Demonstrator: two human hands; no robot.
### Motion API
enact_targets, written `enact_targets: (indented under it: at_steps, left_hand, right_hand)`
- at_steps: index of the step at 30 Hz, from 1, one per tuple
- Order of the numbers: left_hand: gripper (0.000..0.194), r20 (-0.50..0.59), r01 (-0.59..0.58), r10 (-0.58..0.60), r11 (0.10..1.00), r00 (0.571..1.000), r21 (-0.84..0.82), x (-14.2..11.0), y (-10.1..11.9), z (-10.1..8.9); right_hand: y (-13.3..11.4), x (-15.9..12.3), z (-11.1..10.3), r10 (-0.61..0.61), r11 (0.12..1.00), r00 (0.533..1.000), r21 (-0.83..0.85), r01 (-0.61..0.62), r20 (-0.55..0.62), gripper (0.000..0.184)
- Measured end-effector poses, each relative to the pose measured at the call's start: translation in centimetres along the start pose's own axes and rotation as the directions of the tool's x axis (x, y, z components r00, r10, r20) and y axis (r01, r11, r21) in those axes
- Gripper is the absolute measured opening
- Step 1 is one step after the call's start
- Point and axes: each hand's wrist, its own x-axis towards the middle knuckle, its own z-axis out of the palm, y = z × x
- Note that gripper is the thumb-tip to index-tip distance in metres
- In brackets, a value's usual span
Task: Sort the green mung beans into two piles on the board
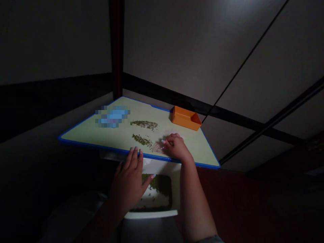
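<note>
On a pale yellow tabletop [111, 135] with a blue rim, my right hand [175, 147] rests with its fingers curled and pinched together. What it holds, if anything, is too small to make out. Faint pinkish lines [157, 147] show on the surface beside its fingertips. Left of it lie two patches of small green grains, one nearer [141, 139] and one farther [144, 124]. My left hand [129, 185] is open, its fingertips on the table's near edge. Below that edge, partly behind this hand, a white bin [176, 189] contains more green grains [160, 184].
An orange open box [186, 118] stands at the table's far right edge. A blurred-out blue item [113, 116] lies at the far left. Panelled walls [202, 50] meet behind the table at a dark red post [117, 50]. The surroundings are dim.
</note>
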Motion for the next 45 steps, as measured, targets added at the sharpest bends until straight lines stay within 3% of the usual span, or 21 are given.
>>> enact_targets:
  at_steps: [6, 11, 21, 31, 38, 45]
  left_hand:
    - [0.073, 0.019, -0.002, 0.003, 0.999, 1.000, -0.044, -0.06, 0.14, -0.43]
    - [0.074, 0.055, 0.015, -0.012, 0.998, 0.998, -0.058, -0.01, 0.20, -0.53]
    - [0.073, 0.086, 0.029, -0.022, 0.996, 0.996, -0.082, -0.09, 0.34, -0.88]
    - [0.071, 0.083, 0.027, -0.021, 0.997, 0.996, -0.066, -0.08, 0.28, -0.92]
    - [0.071, 0.064, 0.016, -0.012, 0.998, 0.998, -0.054, -0.08, 0.16, -0.63]
    - [0.069, 0.076, 0.000, 0.002, 1.000, 0.997, -0.025, -0.07, 0.03, -0.96]
  right_hand:
    - [0.47, -0.10, -0.35, -0.065, 0.996, 0.997, 0.058, 0.067, -0.039, 0.030]
    - [0.34, -0.27, -0.53, -0.107, 0.992, 0.994, 0.063, 0.105, 0.034, 0.031]
    - [0.49, 0.00, -0.36, 0.028, 0.997, 0.998, -0.069, -0.025, 0.050, 0.031]
    - [0.21, -0.06, -0.26, -0.017, 1.000, 1.000, -0.020, 0.016, -0.007, 0.028]
    - [0.02, -0.25, -0.44, -0.051, 0.999, 0.997, 0.019, 0.050, 0.052, 0.029]
    - [-0.35, -0.10, -0.38, -0.040, 0.997, 0.999, 0.063, 0.037, 0.035, 0.027]
